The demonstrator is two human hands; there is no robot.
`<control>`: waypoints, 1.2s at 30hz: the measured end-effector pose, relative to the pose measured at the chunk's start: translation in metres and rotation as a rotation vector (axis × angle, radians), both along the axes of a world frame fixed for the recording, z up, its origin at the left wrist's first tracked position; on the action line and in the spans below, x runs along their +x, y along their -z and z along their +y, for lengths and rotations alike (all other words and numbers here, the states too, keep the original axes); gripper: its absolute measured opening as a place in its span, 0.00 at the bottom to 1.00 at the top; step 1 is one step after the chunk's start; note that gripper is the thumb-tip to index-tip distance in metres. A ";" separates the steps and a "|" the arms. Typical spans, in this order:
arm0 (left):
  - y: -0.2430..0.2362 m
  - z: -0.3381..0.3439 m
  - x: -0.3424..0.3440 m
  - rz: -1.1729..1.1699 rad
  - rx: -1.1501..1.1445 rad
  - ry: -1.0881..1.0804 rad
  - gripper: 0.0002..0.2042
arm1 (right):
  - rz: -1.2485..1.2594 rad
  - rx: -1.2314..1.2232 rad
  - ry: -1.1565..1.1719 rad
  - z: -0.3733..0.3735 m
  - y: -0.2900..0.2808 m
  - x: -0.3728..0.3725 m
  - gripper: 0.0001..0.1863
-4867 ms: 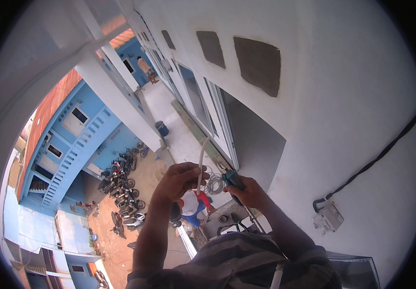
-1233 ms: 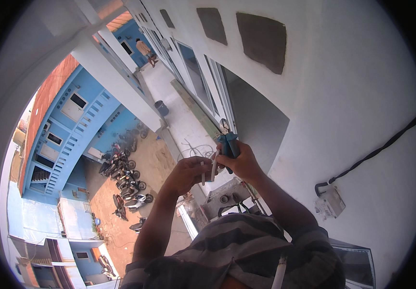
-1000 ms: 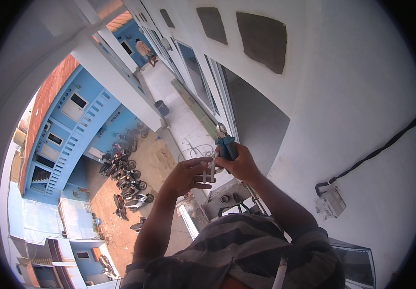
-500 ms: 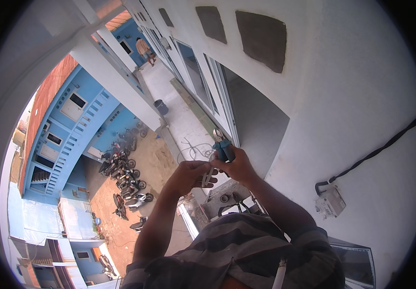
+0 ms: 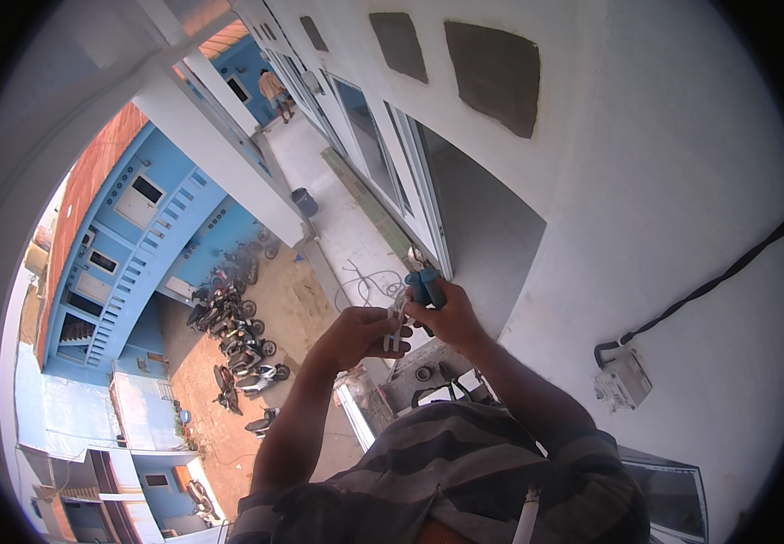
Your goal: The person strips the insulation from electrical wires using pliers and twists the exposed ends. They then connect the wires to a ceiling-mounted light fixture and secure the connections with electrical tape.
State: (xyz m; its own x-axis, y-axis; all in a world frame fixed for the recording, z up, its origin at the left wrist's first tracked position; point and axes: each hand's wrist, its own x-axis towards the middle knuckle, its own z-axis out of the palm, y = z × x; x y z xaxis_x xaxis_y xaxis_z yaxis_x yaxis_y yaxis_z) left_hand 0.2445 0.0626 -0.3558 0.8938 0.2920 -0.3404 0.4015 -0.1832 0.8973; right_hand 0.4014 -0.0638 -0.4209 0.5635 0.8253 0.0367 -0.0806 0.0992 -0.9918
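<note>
Both my hands are close together at the middle, in front of my striped shirt. In my right hand [image 5: 453, 317] is a pair of pliers [image 5: 424, 285] with dark teal handles, its metal jaws pointing away from me. The fingers of my left hand [image 5: 352, 337] are closed on a thin white piece [image 5: 394, 339], whose pale ends show below the fingertips. My right fingertips are at the upper part of that piece; whether they grip it too is hard to make out. Just beyond the hands is a loose grey cable [image 5: 365, 281] in loops.
On my right wall, a white box [image 5: 626, 381] hangs from a black cable [image 5: 709, 283]. Ahead runs a walkway with a dark bucket [image 5: 303, 201], a long plank [image 5: 365, 201] and a person [image 5: 274, 92] farther off. Down left, motorcycles [image 5: 242, 340] stand in a yard.
My hands and the pliers have shifted slightly, with the pliers a little lower and to the right. The white piece has turned more upright. The distant person has changed posture.
</note>
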 end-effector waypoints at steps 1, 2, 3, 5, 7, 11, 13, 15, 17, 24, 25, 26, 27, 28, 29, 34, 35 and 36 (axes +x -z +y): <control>0.003 0.002 0.000 0.010 -0.049 -0.014 0.15 | 0.008 0.006 0.000 -0.002 -0.004 -0.001 0.14; 0.004 0.003 0.000 0.022 -0.098 -0.026 0.14 | 0.017 0.012 0.002 -0.004 -0.006 -0.002 0.14; 0.004 0.002 0.000 0.027 -0.092 -0.016 0.13 | 0.046 0.020 -0.003 -0.004 -0.005 -0.003 0.14; 0.003 0.001 0.000 0.035 -0.078 0.002 0.14 | 0.104 0.036 -0.014 -0.004 -0.001 -0.004 0.13; 0.007 0.003 0.002 0.049 -0.032 0.009 0.15 | 0.179 0.058 0.002 -0.006 -0.003 -0.008 0.12; 0.008 0.004 0.005 0.052 0.026 0.020 0.16 | 0.318 0.140 0.033 -0.003 0.008 -0.013 0.12; 0.007 0.004 0.004 0.051 0.009 0.015 0.17 | 0.335 0.141 0.036 -0.001 0.013 -0.014 0.12; 0.005 0.003 0.005 0.045 -0.001 -0.004 0.18 | 0.286 0.110 0.028 -0.002 0.011 -0.012 0.12; 0.000 0.000 0.005 0.039 -0.002 -0.042 0.19 | 0.174 0.047 0.006 -0.005 0.006 -0.008 0.13; -0.010 0.010 -0.008 -0.111 -0.210 -0.156 0.17 | -0.172 -0.277 -0.255 -0.040 0.009 0.005 0.20; -0.011 0.013 -0.009 -0.116 -0.351 -0.215 0.16 | -0.125 -0.273 -0.292 -0.044 0.010 0.004 0.22; -0.012 0.013 -0.008 -0.120 -0.493 -0.275 0.16 | -0.076 -0.269 -0.329 -0.047 0.011 0.002 0.24; -0.014 0.012 -0.007 -0.105 -0.416 -0.252 0.16 | -0.188 -0.212 -0.299 -0.049 0.011 -0.001 0.26; -0.018 0.008 -0.005 -0.090 -0.340 -0.228 0.16 | -0.299 -0.154 -0.268 -0.049 0.011 -0.003 0.29; -0.021 0.006 -0.004 -0.076 -0.262 -0.205 0.16 | -0.410 -0.095 -0.237 -0.049 0.009 -0.006 0.31; -0.016 0.006 -0.003 -0.055 -0.356 -0.261 0.17 | -0.444 -0.206 -0.269 -0.048 -0.002 -0.005 0.36; -0.015 0.006 -0.002 -0.053 -0.386 -0.269 0.17 | -0.465 -0.204 -0.260 -0.048 -0.002 -0.006 0.36; -0.015 0.005 -0.002 -0.027 -0.298 -0.251 0.17 | -0.495 -0.188 -0.243 -0.048 -0.001 -0.006 0.37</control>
State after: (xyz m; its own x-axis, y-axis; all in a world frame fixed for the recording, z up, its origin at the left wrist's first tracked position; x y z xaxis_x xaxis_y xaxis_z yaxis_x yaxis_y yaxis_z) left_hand 0.2428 0.0679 -0.3404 0.8170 0.3945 -0.4207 0.3764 0.1878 0.9072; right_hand 0.3951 -0.1114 -0.4202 0.3098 0.9467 0.0877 0.3985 -0.0455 -0.9160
